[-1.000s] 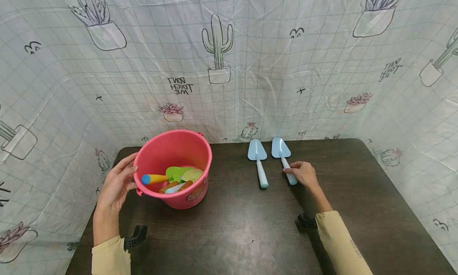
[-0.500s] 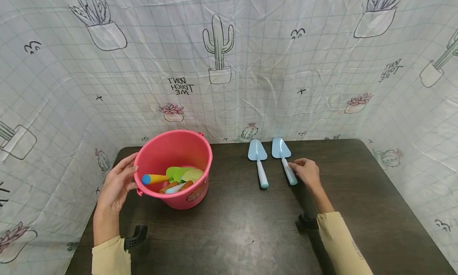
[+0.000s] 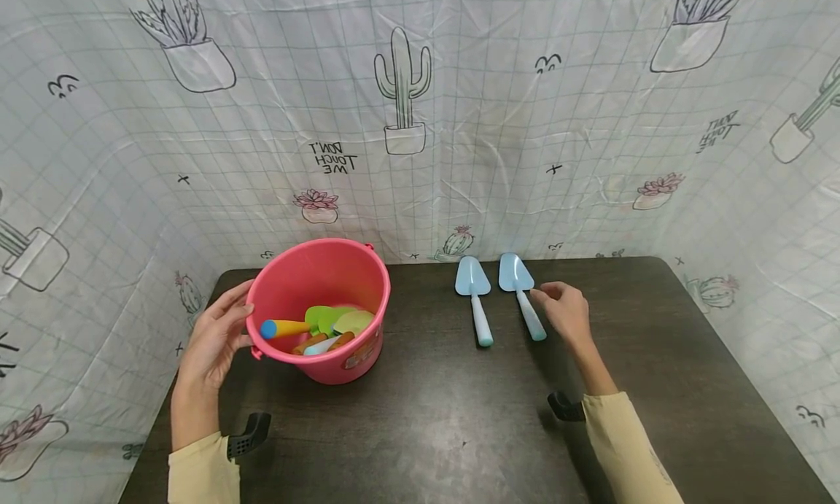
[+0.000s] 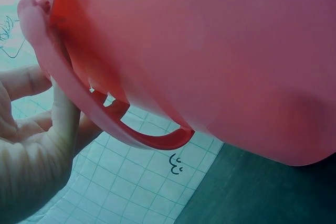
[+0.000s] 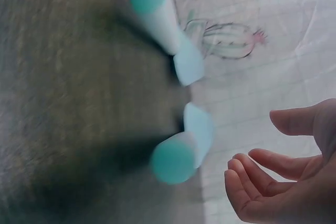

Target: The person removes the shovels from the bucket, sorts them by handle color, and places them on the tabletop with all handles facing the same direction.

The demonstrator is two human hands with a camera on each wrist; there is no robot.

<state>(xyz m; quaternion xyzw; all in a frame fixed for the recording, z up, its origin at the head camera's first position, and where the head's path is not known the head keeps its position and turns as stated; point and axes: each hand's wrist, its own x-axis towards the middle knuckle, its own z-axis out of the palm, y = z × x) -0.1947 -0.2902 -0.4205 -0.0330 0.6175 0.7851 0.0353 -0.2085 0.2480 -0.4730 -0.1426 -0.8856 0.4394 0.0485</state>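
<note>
At the left of the head view, a pink bucket (image 3: 344,371) tilts towards me with several small tools inside. My left hand (image 3: 213,340) grips its rim on the left side; in the left wrist view the fingers pass behind the bucket's pink handle (image 4: 100,111). Two light blue toy trowels with pale handles lie side by side near the table's back edge, a left trowel (image 3: 480,322) and a right trowel (image 3: 516,274). Just right of the right trowel's handle hovers my right hand (image 3: 566,316), fingers loosely bent and thumb apart, holding nothing.
In the bucket lie a yellow handle with a blue end (image 3: 289,328), a green piece (image 3: 320,316) and other tool parts. A dark wooden table (image 3: 420,431) carries everything. Behind it hangs a white cloth (image 3: 485,125) with cactus drawings.
My right hand has let go of the right trowel's handle and moved slightly away to the right and back. The left hand and bucket have stayed in place.
</note>
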